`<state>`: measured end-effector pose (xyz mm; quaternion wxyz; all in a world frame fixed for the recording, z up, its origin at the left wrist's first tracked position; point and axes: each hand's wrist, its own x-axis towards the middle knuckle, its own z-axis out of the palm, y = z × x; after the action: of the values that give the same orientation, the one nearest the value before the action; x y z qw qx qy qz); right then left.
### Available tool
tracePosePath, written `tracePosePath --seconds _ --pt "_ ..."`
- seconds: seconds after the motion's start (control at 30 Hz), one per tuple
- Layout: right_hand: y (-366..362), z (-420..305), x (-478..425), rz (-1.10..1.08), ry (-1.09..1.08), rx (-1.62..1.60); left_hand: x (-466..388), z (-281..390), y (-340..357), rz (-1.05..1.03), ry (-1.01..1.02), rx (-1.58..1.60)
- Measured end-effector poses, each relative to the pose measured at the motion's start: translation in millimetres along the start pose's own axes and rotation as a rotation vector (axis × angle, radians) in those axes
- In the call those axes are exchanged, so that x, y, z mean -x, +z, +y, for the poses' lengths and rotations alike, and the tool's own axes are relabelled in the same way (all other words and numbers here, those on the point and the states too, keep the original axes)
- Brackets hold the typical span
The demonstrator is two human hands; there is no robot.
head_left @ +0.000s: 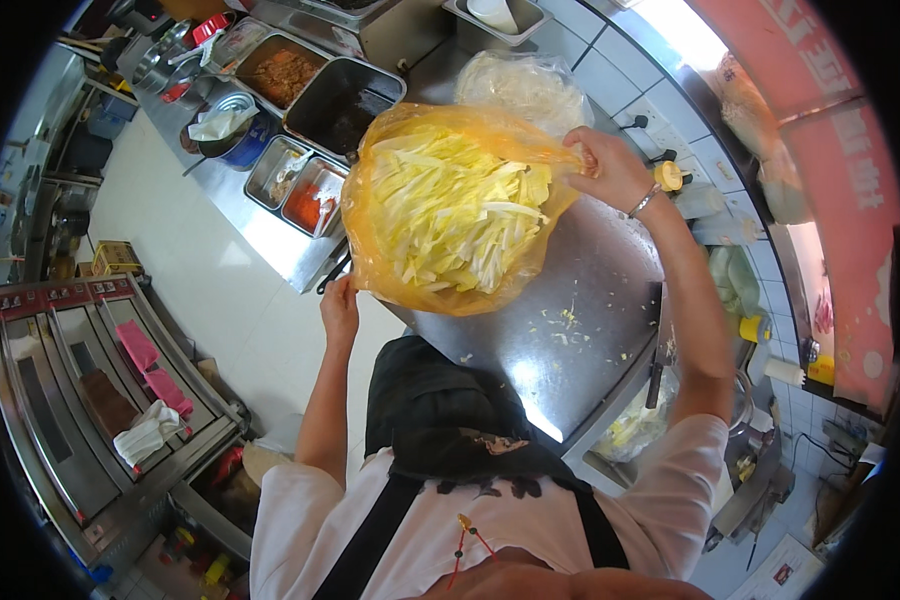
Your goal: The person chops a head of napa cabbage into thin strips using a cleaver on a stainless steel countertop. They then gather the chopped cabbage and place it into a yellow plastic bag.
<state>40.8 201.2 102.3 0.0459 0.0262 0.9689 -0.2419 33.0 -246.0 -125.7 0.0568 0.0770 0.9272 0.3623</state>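
An orange plastic bag lies spread wide over the steel counter, full of shredded yellow-white cabbage. My left hand grips the bag's near left edge. At the bag's upper right, my right hand pinches its gathered rim between thumb and fingers. Beyond the bag sits a clear plastic bag with pale contents. Cabbage scraps are scattered on the counter nearer my body.
Steel pans of minced filling, dark liquid and red seasoning stand left of the bag. A knife lies at the counter's right edge, beside a sink or bin holding a bag. Bottles line the tiled wall.
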Motion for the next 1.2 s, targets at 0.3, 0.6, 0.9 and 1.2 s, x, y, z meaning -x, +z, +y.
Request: tracePosePath --seconds 0.3,0.6,0.9,1.2 --pt "5.0 72.0 -30.3 0.582 0.175 -0.479 14.0 16.5 -1.3 -0.189 -0.489 0.846" --pt "117.1 -50.6 10.2 -0.128 0.015 -0.577 35.2 73.7 60.3 -0.316 -0.485 1.272" --pt "217.4 -86.5 8.2 -0.189 0.163 -0.434 51.1 86.6 12.1 -0.213 -0.507 1.106" --pt "158.5 -87.1 -0.5 -0.175 0.053 -0.828 39.0 41.1 4.9 -0.100 -0.384 0.778"
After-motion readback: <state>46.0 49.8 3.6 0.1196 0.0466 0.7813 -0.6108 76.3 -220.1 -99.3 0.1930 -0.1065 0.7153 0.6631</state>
